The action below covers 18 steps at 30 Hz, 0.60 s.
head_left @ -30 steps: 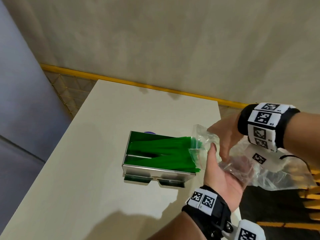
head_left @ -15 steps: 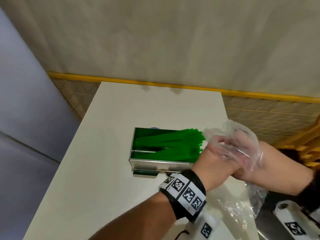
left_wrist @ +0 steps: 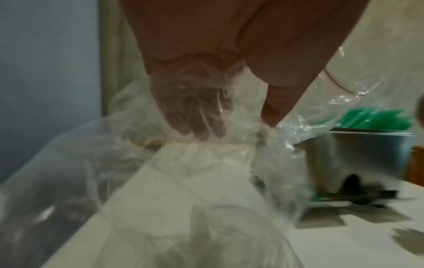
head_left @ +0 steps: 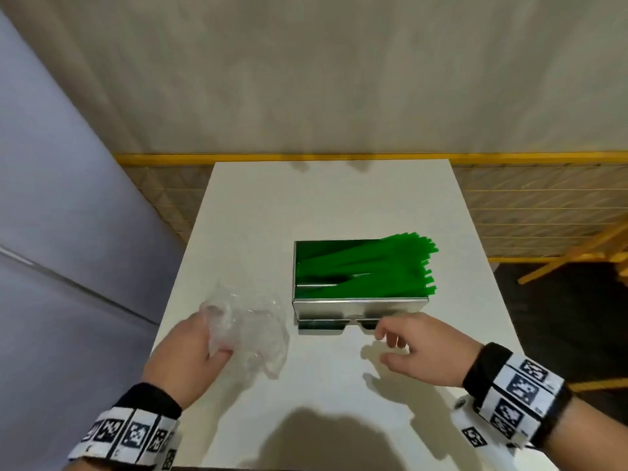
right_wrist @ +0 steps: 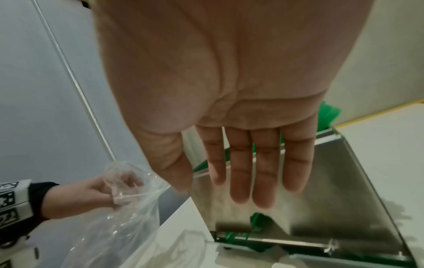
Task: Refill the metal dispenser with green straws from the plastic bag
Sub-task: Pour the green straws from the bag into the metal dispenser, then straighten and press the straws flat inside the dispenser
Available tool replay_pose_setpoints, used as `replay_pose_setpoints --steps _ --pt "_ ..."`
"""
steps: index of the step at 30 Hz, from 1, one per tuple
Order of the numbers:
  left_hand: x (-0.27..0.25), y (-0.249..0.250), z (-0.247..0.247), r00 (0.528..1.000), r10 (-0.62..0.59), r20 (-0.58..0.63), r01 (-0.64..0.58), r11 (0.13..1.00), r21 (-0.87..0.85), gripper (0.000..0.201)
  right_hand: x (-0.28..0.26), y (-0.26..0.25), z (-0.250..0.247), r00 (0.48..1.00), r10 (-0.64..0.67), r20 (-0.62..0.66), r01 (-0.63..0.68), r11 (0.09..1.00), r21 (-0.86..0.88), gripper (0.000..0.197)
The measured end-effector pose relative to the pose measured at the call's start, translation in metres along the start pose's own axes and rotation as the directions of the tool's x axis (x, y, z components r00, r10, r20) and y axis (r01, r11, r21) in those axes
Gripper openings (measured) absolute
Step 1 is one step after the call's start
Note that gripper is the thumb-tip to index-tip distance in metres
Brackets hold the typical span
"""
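Two hands working low in the frame, left hand (head_left: 190,355) gripping the crumpled plastic bag (head_left: 251,338) at lower left, right hand (head_left: 421,348) hovering with relaxed straight fingers before the metal dispenser (head_left: 360,305) at centre, green straws (head_left: 373,266) lying inside, poking out right.

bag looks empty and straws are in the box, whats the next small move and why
Probably the open right hand should nudge the green plastic straws leftward. Their right ends jut past the right wall of the shiny rectangular metal dispenser, fanned and tilted instead of lying flat inside. That hand holds nothing and hovers by the dispenser's front, while the left hand grips the crumpled clear plastic bag.
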<state>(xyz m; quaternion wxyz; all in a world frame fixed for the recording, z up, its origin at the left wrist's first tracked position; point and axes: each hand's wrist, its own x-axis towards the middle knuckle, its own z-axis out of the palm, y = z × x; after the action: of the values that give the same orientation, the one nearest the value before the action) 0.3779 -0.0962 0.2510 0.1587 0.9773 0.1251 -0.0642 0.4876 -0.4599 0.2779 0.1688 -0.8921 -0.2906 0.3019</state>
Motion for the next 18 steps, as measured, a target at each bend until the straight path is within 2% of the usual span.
replay_pose_setpoints --steps 2,4,6,8,10,11,14,18 --pt "0.016 -0.024 0.01 0.997 -0.046 -0.066 0.052 0.994 0.098 0.062 0.007 -0.005 0.016 1.0 0.03 0.004 -0.03 0.999 0.025 0.032" --pt "0.032 -0.039 0.03 0.996 -0.045 -0.071 0.056 0.986 0.159 0.072 0.014 -0.014 0.029 0.999 0.047 0.021 -0.048 0.998 0.031 0.03" --pt "0.04 -0.043 0.055 1.0 -0.026 -0.012 0.028 0.976 0.214 0.083 0.021 -0.022 0.039 0.997 0.068 0.032 -0.069 0.997 0.025 0.031" --pt "0.04 -0.04 0.084 0.989 -0.036 0.143 0.0 0.97 0.243 0.091 0.028 -0.029 0.045 0.995 0.098 0.034 -0.098 0.995 0.012 0.031" --pt "0.038 -0.041 0.108 0.953 -0.042 0.299 -0.008 0.986 0.166 0.095 0.032 -0.036 0.048 0.994 0.111 0.014 -0.111 0.994 -0.015 0.03" --pt "0.038 -0.041 0.115 0.942 -0.032 0.333 0.001 0.996 0.094 0.098 0.033 -0.04 0.048 0.994 0.105 -0.005 -0.105 0.994 -0.03 0.029" --pt "0.043 -0.042 0.111 0.943 0.044 0.329 -0.007 0.994 -0.113 0.108 0.034 -0.05 0.038 0.993 0.079 -0.093 -0.08 0.997 -0.014 0.026" --pt "0.055 -0.037 0.063 0.939 0.178 0.294 -0.086 0.95 -0.3 0.09 0.04 -0.061 0.002 0.955 -0.029 -0.295 0.015 0.999 -0.049 0.015"
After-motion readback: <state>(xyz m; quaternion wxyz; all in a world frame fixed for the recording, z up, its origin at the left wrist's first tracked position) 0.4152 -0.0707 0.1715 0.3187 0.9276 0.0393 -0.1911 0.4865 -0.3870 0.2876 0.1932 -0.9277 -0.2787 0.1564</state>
